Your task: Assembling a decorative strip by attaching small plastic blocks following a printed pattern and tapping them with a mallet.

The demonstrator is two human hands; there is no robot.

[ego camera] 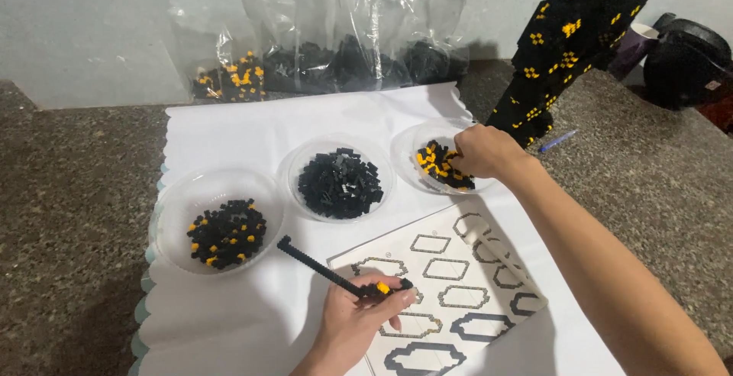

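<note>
I observe the left hand (359,321) clenched around the near end of a long, thin black strip of small building bricks (328,271), which carries 1 yellow brick by the fingers and angles up and to the left over the white paper sheet (229,124) covering the speckled grey stone tabletop (69,193). The hand rests at the edge of a printed instruction sheet with grey and black outline shapes (443,284). The right hand (482,152) is curled into the rightmost clear plastic bowl of black and yellow bricks (437,164), fingertips among the pieces; I cannot tell whether it grips any. 2 further clear bowls stand in the row: a middle bowl of all-black bricks (339,183) and a left bowl of black bricks with scattered yellow ones (227,232), each just beside its neighbour. Behind the paper, clear plastic bags of bricks (336,59) lean against the wall. A tall black brick-built structure with yellow patches (569,48) stands at the right rear, a blue pen (557,141) lying near its base, and a dark bag (687,59) well apart beyond it.
</note>
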